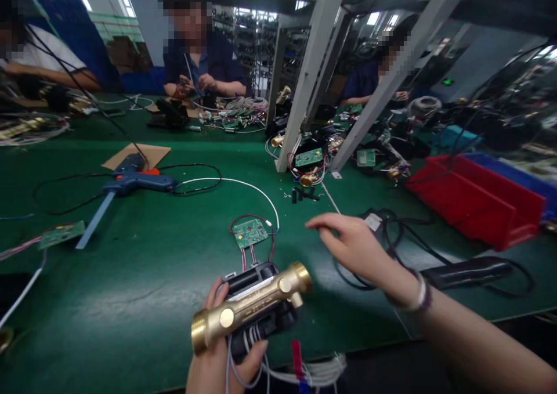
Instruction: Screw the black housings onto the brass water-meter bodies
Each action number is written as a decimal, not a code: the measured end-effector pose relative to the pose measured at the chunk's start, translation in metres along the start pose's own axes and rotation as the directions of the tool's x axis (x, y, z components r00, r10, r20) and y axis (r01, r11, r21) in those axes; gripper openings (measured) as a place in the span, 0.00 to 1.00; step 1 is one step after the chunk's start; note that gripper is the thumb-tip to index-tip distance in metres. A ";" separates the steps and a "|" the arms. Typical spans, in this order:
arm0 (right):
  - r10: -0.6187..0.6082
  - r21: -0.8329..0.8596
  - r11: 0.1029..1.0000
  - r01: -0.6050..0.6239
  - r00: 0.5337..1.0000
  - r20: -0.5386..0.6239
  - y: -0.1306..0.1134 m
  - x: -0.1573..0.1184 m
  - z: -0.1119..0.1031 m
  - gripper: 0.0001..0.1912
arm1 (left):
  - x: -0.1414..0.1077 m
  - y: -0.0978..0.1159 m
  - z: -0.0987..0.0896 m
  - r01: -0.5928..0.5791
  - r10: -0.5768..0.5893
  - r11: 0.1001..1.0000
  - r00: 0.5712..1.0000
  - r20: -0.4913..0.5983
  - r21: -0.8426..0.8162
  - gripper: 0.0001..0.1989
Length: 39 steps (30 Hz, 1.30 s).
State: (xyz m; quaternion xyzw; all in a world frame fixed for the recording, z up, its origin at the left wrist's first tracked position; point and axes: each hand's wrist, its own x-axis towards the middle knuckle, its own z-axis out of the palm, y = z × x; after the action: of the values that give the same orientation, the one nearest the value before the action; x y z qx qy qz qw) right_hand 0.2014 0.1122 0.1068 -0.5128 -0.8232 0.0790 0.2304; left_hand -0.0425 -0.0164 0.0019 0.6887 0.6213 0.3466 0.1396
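My left hand (217,347) is wrapped round a brass pipe fitting (256,302) with threaded ends, which is joined to a black plastic housing (278,318). Grey cables (248,342) run over the housing beside my thumb. From the housing's far side, short wires lead to a green circuit board (251,232) lying on the table, with a red wire and a white cable attached. To the right of the fitting, my right hand (348,243) hovers above the tabletop, fingers stretched to the left and apart from the fitting. Nothing shows in its fingers.
A blue glue gun (141,179) lies on cardboard (156,155) at the left, near another circuit board (63,234). Metal posts (308,75) rise mid-table. A red bin (474,199) and a black cabled tool (470,272) lie right. Co-workers sit opposite.
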 end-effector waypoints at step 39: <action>0.147 0.811 0.531 -0.246 0.969 0.197 -0.087 -0.086 0.012 0.11 | -0.009 0.014 0.002 -0.059 0.080 0.989 0.984 -0.156 0.138 0.38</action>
State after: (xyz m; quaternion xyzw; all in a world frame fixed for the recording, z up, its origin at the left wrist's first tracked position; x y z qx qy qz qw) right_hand 0.1575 -0.0030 0.1026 -0.4277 -0.6361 0.5096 0.3908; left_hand -0.0300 -0.0271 0.0063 0.6875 0.6278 0.3637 0.0304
